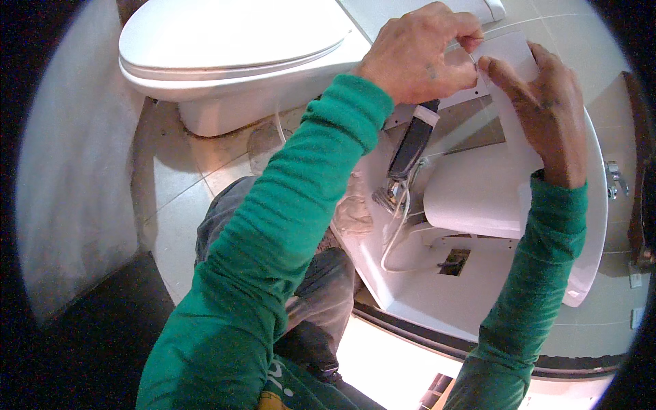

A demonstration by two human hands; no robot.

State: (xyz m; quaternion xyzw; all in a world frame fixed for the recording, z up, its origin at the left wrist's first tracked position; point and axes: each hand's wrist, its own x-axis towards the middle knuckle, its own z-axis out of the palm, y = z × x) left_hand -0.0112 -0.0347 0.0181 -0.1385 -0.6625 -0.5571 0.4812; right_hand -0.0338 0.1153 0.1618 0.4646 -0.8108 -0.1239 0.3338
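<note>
My left hand (427, 58) is at the upper middle, its fingers curled and the thumb drawn in towards the index finger. Whatever it pinches, if anything, is too small to make out. Close beside it on the right, my right hand (550, 102) grips a smooth white panel (509, 51), with the thumb on the near side and the fingers over the far edge. Below my hands lies a dark corded power tool (412, 140) with a metal head, which looks like an angle grinder. Its pale cord (393, 246) loops beneath it.
A white toilet (232, 41) with its lid down stands at upper left. On the right is a large white curved basin-like rim (596, 225), with a rounded white piece (471, 191) beside it. A white board (437, 301) with a rectangular cutout lies below. Tiled floor (181, 212) shows at left.
</note>
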